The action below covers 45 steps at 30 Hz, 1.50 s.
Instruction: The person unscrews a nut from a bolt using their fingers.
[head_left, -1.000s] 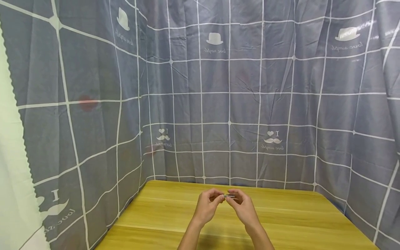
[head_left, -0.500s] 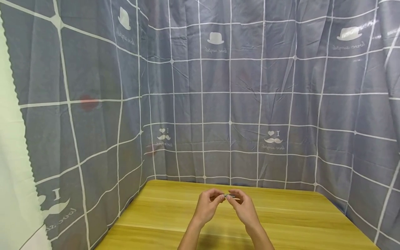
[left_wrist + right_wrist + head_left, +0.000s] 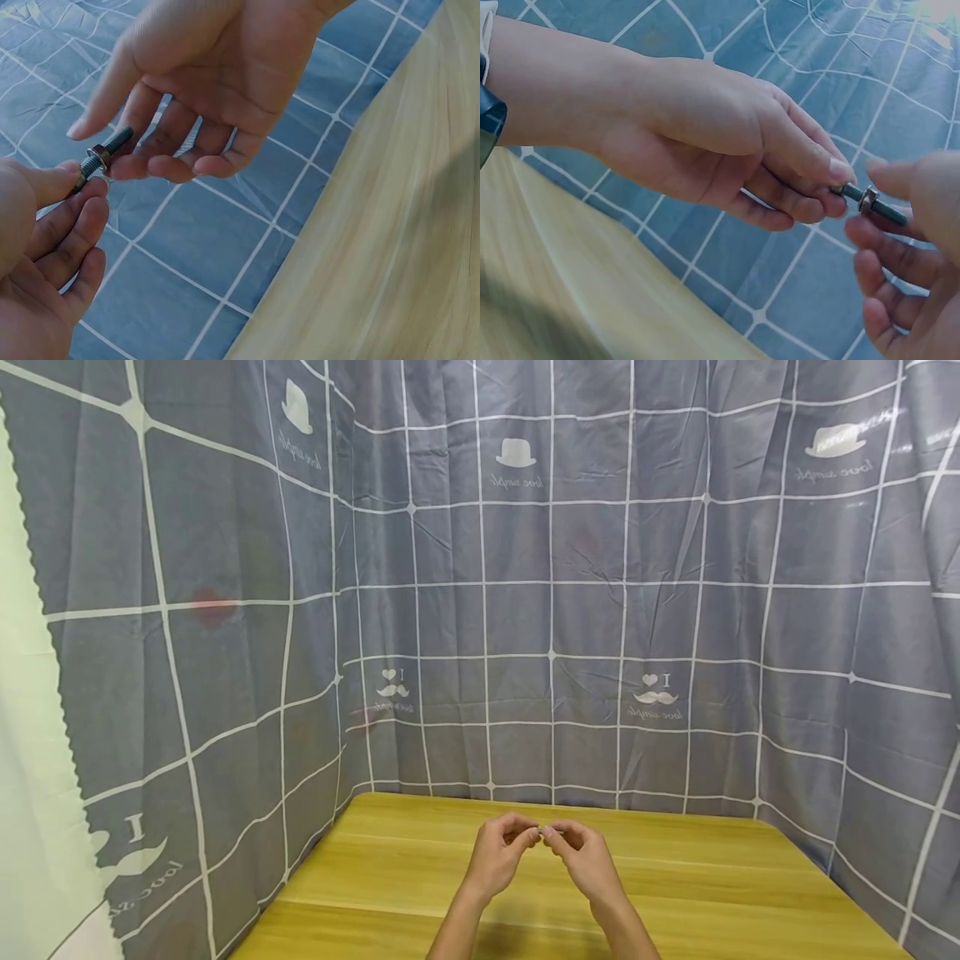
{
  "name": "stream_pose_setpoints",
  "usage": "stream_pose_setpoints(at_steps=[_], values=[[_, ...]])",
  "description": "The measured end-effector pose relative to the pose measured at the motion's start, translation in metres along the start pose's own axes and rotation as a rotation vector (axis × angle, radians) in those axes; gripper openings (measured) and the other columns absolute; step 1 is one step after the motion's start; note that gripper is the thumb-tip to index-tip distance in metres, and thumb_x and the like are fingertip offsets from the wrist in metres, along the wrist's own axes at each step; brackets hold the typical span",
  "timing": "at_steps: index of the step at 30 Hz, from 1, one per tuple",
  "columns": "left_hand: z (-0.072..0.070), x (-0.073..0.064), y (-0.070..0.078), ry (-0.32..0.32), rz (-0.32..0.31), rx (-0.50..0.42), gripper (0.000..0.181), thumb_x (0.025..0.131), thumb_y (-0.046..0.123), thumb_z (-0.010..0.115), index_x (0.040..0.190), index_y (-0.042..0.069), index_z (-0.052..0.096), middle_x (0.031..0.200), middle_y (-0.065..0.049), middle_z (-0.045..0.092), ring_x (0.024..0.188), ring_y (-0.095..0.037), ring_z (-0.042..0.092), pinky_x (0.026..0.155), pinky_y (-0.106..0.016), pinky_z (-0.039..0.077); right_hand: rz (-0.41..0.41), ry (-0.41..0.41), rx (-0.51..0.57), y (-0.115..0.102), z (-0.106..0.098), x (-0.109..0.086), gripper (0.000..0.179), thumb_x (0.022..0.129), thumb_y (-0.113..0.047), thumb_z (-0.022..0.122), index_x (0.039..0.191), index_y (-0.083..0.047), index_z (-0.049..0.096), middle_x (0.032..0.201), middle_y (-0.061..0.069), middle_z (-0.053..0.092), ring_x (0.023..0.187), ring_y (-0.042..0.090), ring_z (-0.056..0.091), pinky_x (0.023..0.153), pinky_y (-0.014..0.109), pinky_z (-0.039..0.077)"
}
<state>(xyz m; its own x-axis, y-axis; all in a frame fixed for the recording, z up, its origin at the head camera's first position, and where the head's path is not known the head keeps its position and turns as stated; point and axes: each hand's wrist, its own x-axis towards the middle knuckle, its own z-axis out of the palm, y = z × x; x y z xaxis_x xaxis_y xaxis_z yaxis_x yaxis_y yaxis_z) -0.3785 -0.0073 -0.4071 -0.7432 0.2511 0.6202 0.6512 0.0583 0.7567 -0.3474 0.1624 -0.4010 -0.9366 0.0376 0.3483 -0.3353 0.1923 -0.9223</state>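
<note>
A dark threaded bolt (image 3: pixel 891 214) is held up above the tabletop, with a shiny metal nut (image 3: pixel 98 157) partway along its thread. My left hand (image 3: pixel 497 856) pinches one end of the bolt between thumb and fingertips, which hide that end. On the other side is my right hand (image 3: pixel 585 858), its thumb and index finger spread loosely around the nut and the free threaded end. In the right wrist view, the right thumb (image 3: pixel 891 176) is apart from the nut, while the index fingertip is close beneath it. The remaining right fingers are loosely bent below.
A yellow wood-grain table (image 3: pixel 375 877) lies under both hands. Grey curtains (image 3: pixel 517 610) with white grid lines hang behind it and along its sides. Pale cloth (image 3: pixel 33 735) hangs at the far left.
Both hands stay in nearly the same place. My right thumb and fingers have shifted slightly left, and less of the bolt shows between them in the head view.
</note>
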Motion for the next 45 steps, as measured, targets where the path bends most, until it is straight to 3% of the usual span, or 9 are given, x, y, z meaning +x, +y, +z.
stream_pose_setpoints(at_steps=[5,10,15,19,24,28,35,39,45], values=[[-0.0011,0.0003,0.0016,0.019,0.041,-0.005,0.011,0.101,0.008,0.068,0.103,0.0,0.074,0.093,-0.009,0.072,0.081,-0.02,0.068,0.073,-0.029,0.056,-0.055,-0.014,0.039,-0.0003,0.002,0.0007,0.022,0.102,-0.016,0.068,0.117,0.001,0.07,0.11,0.012,0.07,0.104,0.026,0.063,0.094,0.048,0.049],[-0.0001,-0.0005,0.0017,0.007,0.031,-0.031,0.011,0.101,0.007,0.067,0.104,-0.001,0.074,0.094,-0.011,0.072,0.082,-0.026,0.069,0.074,-0.031,0.057,-0.055,0.008,0.036,0.001,0.0017,-0.0004,0.036,0.101,-0.022,0.071,0.129,-0.001,0.064,0.118,0.012,0.068,0.105,0.028,0.063,0.09,0.046,0.051],[0.0018,-0.0016,0.0008,-0.001,0.015,-0.026,0.011,0.101,0.008,0.067,0.104,0.0,0.074,0.096,-0.011,0.073,0.083,-0.022,0.069,0.075,-0.034,0.058,-0.048,0.042,0.016,0.0031,0.0018,-0.0002,0.027,0.103,-0.021,0.068,0.115,0.003,0.069,0.101,0.012,0.07,0.094,0.023,0.061,0.083,0.037,0.05],[0.0041,-0.0021,-0.0015,0.003,0.019,-0.019,0.011,0.101,0.006,0.067,0.103,-0.002,0.074,0.093,-0.012,0.072,0.082,-0.023,0.069,0.073,-0.031,0.057,-0.05,0.03,0.024,0.0065,0.0005,-0.001,0.024,0.101,-0.013,0.07,0.119,0.002,0.068,0.111,0.012,0.07,0.102,0.025,0.065,0.089,0.042,0.052],[0.0049,-0.002,-0.0049,0.001,0.023,-0.005,0.011,0.101,0.004,0.066,0.104,-0.004,0.073,0.095,-0.014,0.072,0.083,-0.029,0.07,0.073,-0.029,0.057,-0.025,0.03,0.01,0.007,0.0016,-0.0015,0.034,0.103,-0.021,0.069,0.127,0.002,0.064,0.116,0.011,0.069,0.109,0.028,0.063,0.092,0.05,0.05],[0.0029,-0.0011,-0.0036,0.005,0.028,0.005,0.012,0.101,0.005,0.066,0.104,-0.004,0.073,0.095,-0.015,0.072,0.084,-0.03,0.069,0.073,-0.031,0.056,-0.037,0.048,0.024,0.0044,0.0027,-0.0006,0.026,0.103,-0.018,0.067,0.118,0.003,0.069,0.111,0.009,0.07,0.107,0.026,0.062,0.093,0.045,0.048],[-0.001,-0.0013,0.0033,0.001,0.01,-0.009,0.011,0.102,0.008,0.067,0.104,0.0,0.074,0.095,-0.011,0.072,0.085,-0.028,0.069,0.076,-0.039,0.058,-0.05,0.055,0.036,-0.0005,0.0041,-0.0011,0.033,0.102,-0.022,0.07,0.124,0.002,0.067,0.112,0.012,0.07,0.103,0.027,0.062,0.089,0.044,0.049],[-0.0009,-0.0013,0.0027,0.0,0.018,-0.015,0.01,0.101,0.008,0.067,0.103,0.0,0.074,0.094,-0.01,0.072,0.084,-0.028,0.069,0.075,-0.034,0.057,-0.038,0.055,0.056,0.0012,0.0034,-0.0006,0.023,0.102,-0.015,0.068,0.116,0.003,0.07,0.103,0.013,0.071,0.098,0.025,0.062,0.087,0.041,0.049],[-0.0003,-0.0022,0.0013,0.011,0.018,-0.026,0.011,0.101,0.007,0.067,0.103,-0.001,0.074,0.092,-0.011,0.072,0.082,-0.022,0.068,0.073,-0.028,0.054,-0.045,0.033,0.048,0.0045,0.0025,-0.0016,0.034,0.102,-0.018,0.069,0.13,0.0,0.064,0.117,0.011,0.069,0.105,0.027,0.063,0.091,0.049,0.05]])
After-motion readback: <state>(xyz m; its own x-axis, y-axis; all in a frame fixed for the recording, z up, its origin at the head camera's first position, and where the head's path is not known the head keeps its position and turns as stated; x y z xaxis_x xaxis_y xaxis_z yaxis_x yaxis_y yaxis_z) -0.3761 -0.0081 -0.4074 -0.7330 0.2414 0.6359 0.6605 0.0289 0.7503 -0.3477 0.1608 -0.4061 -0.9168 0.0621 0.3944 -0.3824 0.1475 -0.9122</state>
